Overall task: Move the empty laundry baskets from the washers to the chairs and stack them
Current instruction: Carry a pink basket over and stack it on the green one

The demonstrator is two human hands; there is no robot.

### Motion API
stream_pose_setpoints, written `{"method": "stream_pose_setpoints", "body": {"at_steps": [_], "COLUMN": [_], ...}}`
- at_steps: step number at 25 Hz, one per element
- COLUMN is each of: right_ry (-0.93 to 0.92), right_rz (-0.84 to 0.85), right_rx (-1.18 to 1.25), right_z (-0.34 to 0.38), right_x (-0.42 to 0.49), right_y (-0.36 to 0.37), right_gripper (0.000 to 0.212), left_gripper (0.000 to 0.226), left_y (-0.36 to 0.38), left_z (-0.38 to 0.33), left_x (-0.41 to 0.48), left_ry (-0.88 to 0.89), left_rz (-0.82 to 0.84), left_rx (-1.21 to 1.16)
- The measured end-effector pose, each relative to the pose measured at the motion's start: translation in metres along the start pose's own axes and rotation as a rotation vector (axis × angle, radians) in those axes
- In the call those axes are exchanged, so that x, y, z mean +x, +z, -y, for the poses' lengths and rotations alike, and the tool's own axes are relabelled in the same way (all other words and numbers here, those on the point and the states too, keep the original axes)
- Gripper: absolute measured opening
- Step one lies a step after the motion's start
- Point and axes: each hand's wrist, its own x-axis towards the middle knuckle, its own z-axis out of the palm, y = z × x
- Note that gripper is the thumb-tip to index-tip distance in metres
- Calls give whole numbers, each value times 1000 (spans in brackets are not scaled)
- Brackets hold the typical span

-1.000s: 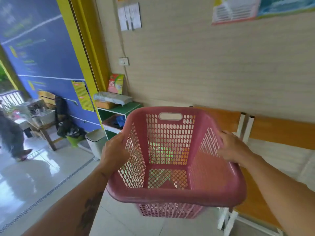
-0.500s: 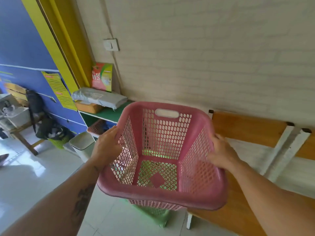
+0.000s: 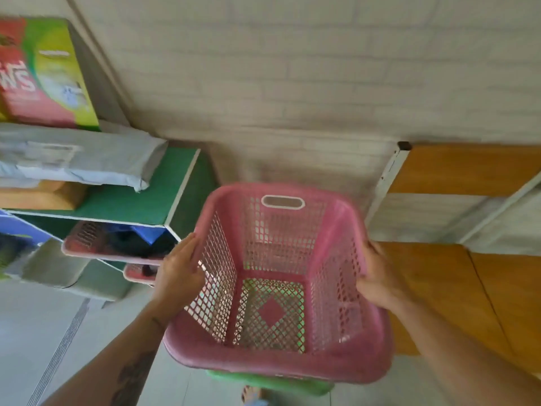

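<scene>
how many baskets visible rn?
4: pink basket held by left hand and right hand; green basket right below; two pinkish baskets in the shelf. More may be hidden.

Looks like a small laundry shop: a bright detergent box point(image 3: 44, 74) stands on a green shelf point(image 3: 164, 194) against a pale brick wall point(image 3: 292, 83), with pink mesh baskets point(image 3: 114, 244) tucked below and orange wooden chairs point(image 3: 468, 171) beside it.

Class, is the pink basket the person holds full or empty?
Empty: through the pink basket, its bare mesh floor shows, with green beneath.
</scene>
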Motion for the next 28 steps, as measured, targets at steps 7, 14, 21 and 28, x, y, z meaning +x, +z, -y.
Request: {"method": "stream_pose_setpoints", "body": {"at_steps": [7, 14, 21, 28], "right_ry": [234, 316, 315, 346], "right_rz": [51, 199, 229, 129], "right_rx": [-50, 53, 157, 91], "right_z": [-32, -73, -57, -70], "right_x": [32, 32, -5, -86], "right_y": [146, 235, 185, 29], "right_gripper": [111, 116, 66, 66], "left_gripper": [97, 95, 60, 38], "left_y": [140, 208, 169, 111], "left_z": [107, 161, 101, -100], "left_x": [-14, -43, -36, -13], "left_ry": [-122, -178, -371, -136], "left_rz": [268, 464, 668, 647], "left_rx": [50, 105, 97, -4]}}
